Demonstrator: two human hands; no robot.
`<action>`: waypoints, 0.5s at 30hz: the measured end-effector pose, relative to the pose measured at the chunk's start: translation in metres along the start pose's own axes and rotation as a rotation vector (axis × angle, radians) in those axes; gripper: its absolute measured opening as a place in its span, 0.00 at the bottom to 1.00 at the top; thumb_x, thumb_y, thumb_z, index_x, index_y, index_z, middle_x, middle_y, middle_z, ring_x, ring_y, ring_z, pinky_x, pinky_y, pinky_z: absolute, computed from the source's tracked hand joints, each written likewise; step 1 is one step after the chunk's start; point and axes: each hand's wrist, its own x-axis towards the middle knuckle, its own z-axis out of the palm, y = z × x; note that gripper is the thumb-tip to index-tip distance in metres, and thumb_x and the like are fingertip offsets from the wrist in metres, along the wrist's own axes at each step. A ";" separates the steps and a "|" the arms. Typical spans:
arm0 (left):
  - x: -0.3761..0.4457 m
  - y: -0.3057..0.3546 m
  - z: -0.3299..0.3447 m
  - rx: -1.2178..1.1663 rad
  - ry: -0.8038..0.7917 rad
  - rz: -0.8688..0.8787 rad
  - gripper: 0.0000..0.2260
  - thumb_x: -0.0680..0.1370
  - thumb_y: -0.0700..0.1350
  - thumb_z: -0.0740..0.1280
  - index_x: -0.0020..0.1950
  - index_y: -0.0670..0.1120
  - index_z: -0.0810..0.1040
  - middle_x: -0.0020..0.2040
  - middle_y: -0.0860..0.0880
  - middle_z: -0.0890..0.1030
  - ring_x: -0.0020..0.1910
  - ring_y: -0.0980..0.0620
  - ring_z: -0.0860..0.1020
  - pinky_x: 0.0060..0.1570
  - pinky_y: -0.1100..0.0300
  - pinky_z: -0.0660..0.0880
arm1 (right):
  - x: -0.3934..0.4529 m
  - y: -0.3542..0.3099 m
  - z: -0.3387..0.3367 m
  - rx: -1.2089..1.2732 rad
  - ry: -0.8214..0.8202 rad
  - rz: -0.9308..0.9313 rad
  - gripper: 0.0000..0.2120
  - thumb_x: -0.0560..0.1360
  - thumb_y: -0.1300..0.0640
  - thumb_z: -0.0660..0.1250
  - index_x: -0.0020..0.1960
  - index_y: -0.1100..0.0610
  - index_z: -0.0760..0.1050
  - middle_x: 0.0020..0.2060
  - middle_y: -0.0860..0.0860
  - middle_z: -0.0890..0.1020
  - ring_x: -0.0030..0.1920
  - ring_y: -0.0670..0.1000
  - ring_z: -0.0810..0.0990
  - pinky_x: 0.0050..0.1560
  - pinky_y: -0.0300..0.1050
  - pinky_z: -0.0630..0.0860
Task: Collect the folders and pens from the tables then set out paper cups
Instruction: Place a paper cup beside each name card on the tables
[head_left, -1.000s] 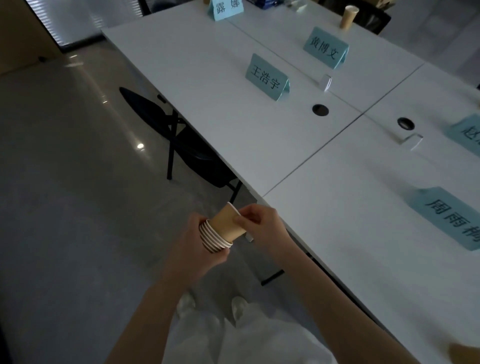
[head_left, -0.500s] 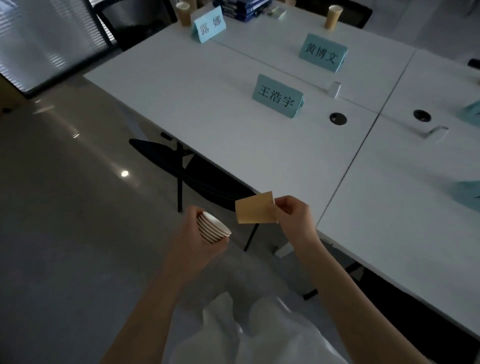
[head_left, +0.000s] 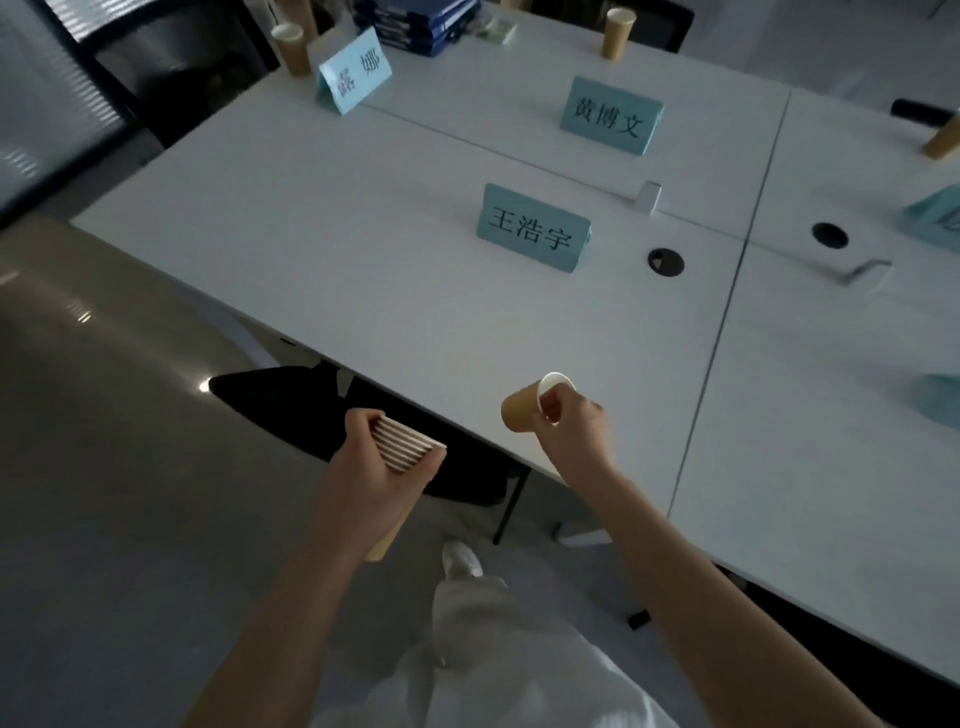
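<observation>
While the left hand (head_left: 374, 467) grips a stack of paper cups (head_left: 402, 449), the right hand (head_left: 569, 423) pinches a single cup (head_left: 522, 413). It hangs tilted over the worktop's (head_left: 363, 270) near edge.

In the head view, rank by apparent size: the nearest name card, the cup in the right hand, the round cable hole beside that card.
1. Nearest name card
2. Cup pinched by right hand, though it is nearer the camera
3. Cable hole
</observation>
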 end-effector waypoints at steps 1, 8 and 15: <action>0.014 0.004 -0.002 0.008 -0.005 0.002 0.27 0.67 0.57 0.76 0.57 0.51 0.65 0.46 0.53 0.77 0.41 0.53 0.78 0.37 0.55 0.75 | 0.016 -0.005 0.003 -0.033 -0.014 -0.028 0.01 0.73 0.62 0.65 0.44 0.60 0.74 0.38 0.53 0.76 0.38 0.55 0.75 0.36 0.44 0.72; 0.082 0.012 -0.011 0.030 -0.040 -0.033 0.31 0.66 0.60 0.76 0.61 0.52 0.64 0.48 0.52 0.78 0.43 0.52 0.79 0.40 0.50 0.79 | 0.093 -0.036 0.017 -0.322 -0.136 -0.136 0.07 0.75 0.61 0.62 0.52 0.61 0.74 0.48 0.58 0.78 0.47 0.58 0.77 0.44 0.48 0.75; 0.112 0.011 -0.017 0.056 -0.082 -0.040 0.30 0.66 0.60 0.76 0.60 0.56 0.63 0.48 0.55 0.76 0.42 0.56 0.79 0.39 0.52 0.80 | 0.120 -0.046 0.034 -0.371 -0.208 -0.150 0.11 0.77 0.56 0.61 0.55 0.60 0.75 0.52 0.59 0.77 0.50 0.59 0.77 0.48 0.48 0.75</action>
